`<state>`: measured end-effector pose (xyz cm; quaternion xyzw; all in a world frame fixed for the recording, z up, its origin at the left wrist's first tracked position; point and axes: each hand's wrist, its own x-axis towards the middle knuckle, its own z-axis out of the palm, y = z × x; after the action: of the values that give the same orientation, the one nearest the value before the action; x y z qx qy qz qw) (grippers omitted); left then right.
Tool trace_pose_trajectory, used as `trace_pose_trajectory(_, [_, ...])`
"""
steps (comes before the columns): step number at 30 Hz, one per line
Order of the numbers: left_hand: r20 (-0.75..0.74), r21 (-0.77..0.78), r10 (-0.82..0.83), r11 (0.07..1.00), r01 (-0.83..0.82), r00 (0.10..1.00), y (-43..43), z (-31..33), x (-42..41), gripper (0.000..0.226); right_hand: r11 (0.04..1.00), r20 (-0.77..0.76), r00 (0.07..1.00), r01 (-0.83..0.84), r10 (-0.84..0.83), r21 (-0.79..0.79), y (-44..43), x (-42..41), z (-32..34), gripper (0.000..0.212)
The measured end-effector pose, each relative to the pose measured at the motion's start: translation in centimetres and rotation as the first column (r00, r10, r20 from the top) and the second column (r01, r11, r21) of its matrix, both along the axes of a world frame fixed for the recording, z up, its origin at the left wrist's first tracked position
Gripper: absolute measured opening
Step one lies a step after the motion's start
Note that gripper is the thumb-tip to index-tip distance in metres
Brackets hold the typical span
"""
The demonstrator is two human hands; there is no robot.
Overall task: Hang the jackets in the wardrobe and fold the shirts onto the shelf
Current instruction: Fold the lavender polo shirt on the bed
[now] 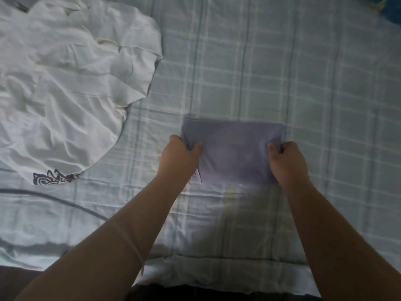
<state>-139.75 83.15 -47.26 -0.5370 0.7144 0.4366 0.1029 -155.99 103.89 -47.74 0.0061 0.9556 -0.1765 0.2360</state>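
A lilac shirt (233, 148), folded into a small rectangle, lies on the checked bed sheet (303, 83) in the middle of the view. My left hand (179, 157) grips its left edge, thumb on top and fingers curled under. On the opposite edge my right hand (286, 161) holds the fabric the same way. A crumpled white shirt (65, 83) with a dark printed pattern at its lower hem lies unfolded at the left of the bed.
A dark cable (65, 203) curves across the sheet at the lower left. A blue and yellow object (388, 7) shows at the top right corner. The bed's near edge runs along the bottom of the view.
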Motion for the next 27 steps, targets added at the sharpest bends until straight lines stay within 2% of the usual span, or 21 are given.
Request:
trace_pose_trajectory(4, [0.059,0.059,0.024,0.998,-0.027,0.998,-2.0,-0.1,-1.2,0.057,0.998,0.090,0.996,0.023,-0.018,-0.052,-0.3,-0.8,-0.4,0.048])
trace_pose_trajectory(7, [-0.065,0.267,0.084,0.962,-0.064,0.994,-2.9,0.8,-0.9,0.034,0.978,0.163,0.984,0.098,-0.067,-0.186,0.1,-1.0,0.0,0.041])
trace_pose_trajectory(9, [-0.194,0.481,0.197,0.873,-0.082,0.961,-2.7,1.4,-0.4,0.019,0.945,0.195,0.977,0.142,-0.086,-0.294,0.5,-1.0,0.5,0.038])
trace_pose_trajectory(11, [-0.275,0.577,0.310,0.811,-0.101,0.910,-2.1,2.2,0.4,0.022,0.926,0.167,0.984,0.121,-0.064,-0.357,0.8,-0.5,1.5,0.034])
trace_pose_trajectory(14, [-0.388,0.553,0.324,0.831,-0.063,0.863,-0.7,4.6,2.1,0.045,0.851,0.161,0.985,0.135,-0.060,-0.508,2.0,0.6,4.4,0.027])
trace_pose_trajectory(17, [-0.488,0.513,0.278,0.858,0.014,0.827,0.8,9.4,4.6,0.057,0.747,0.131,0.991,0.097,-0.013,-0.658,3.3,1.8,9.5,0.011])
trace_pose_trajectory(22, [-0.630,0.336,0.218,0.942,0.008,0.745,3.4,21.9,9.3,0.046,0.543,0.136,0.985,0.056,0.109,-0.838,5.3,4.2,22.1,0.017])
trace_pose_trajectory(27, [-0.735,0.147,0.228,0.973,-0.178,0.638,5.9,35.3,15.5,0.035,0.397,-0.045,0.968,-0.143,0.246,-0.907,5.7,8.8,34.2,0.014])
